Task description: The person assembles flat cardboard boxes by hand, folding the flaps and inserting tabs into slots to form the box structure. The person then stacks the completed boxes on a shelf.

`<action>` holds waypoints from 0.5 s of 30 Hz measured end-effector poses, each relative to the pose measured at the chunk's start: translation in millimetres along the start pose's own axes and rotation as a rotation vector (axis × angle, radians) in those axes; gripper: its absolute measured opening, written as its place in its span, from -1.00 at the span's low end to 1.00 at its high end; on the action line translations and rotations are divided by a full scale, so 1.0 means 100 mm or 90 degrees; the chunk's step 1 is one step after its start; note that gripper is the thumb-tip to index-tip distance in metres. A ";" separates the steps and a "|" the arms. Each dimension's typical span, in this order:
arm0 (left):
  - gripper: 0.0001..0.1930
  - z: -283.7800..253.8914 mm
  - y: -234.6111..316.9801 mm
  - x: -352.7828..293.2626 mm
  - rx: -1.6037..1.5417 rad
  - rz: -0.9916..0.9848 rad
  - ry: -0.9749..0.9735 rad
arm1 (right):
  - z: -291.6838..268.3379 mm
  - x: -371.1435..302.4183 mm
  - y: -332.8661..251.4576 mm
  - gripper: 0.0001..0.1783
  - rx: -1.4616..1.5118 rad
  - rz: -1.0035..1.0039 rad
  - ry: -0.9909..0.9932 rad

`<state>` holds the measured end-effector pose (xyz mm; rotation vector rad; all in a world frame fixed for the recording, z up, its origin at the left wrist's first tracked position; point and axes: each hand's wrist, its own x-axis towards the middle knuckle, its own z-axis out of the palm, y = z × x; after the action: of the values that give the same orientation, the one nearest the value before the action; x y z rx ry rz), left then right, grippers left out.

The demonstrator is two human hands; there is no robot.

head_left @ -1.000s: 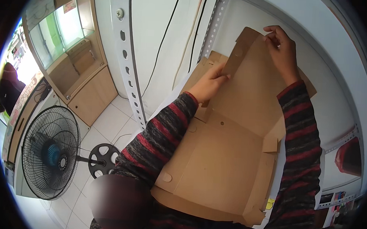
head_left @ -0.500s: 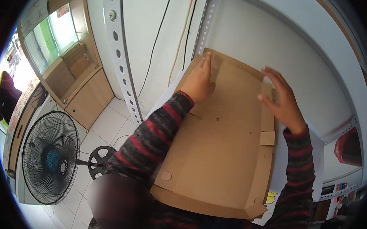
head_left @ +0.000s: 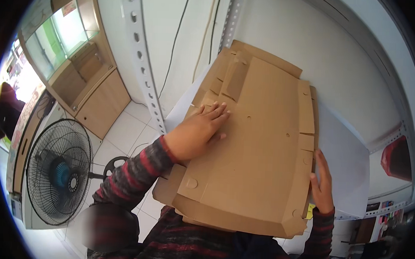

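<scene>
**Cardboard (head_left: pixel 257 164) flat, left hand (head_left: pixel 195 133) on it, right hand (head_left: pixel 324 185) at its edge**

The brown cardboard lies in front of the person, flaps raised slightly along its right side. The left hand rests palm down on its left part, fingers loosely spread. The right hand is beside its right edge, thumb and fingers parted; whether it touches cannot be told. A white bench (head_left: pixel 344 168) extends past that edge, giving room sideways. The cardboard's near edge is close to the striped top (head_left: pixel 189 235). A slotted metal post (head_left: pixel 141 62) stands left of the cardboard; farther left, a patterned strip (head_left: pixel 30 105) is too blurred to read.
</scene>
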<state>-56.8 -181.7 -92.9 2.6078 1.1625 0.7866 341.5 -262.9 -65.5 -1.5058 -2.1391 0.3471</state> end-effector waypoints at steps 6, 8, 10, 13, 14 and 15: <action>-0.67 -0.53 0.48 -0.65 -0.184 -0.226 0.036 | -0.04 -0.42 -0.16 -0.51 0.158 0.140 0.096; -0.72 -0.51 0.58 -0.83 -0.220 -0.291 0.045 | 0.04 -0.49 -0.18 -0.55 0.200 0.163 0.100; -0.71 -0.43 0.65 -0.95 -0.225 -0.257 0.063 | 0.10 -0.50 -0.15 -0.57 0.217 0.161 0.101; -0.64 -0.41 0.65 -1.04 -0.254 -0.224 0.042 | 0.13 -0.42 -0.21 -0.58 0.290 0.185 0.121; -0.60 -0.41 0.65 -1.06 -0.267 -0.215 0.027 | 0.13 -0.41 -0.20 -0.55 0.315 0.187 0.127; -0.58 -0.42 0.64 -1.06 -0.323 -0.219 0.035 | 0.14 -0.41 -0.18 -0.51 0.340 0.188 0.135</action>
<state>-97.0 -305.0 -75.7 1.9267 1.1915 0.9321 330.2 -306.2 -78.9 -1.4529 -1.5002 0.7563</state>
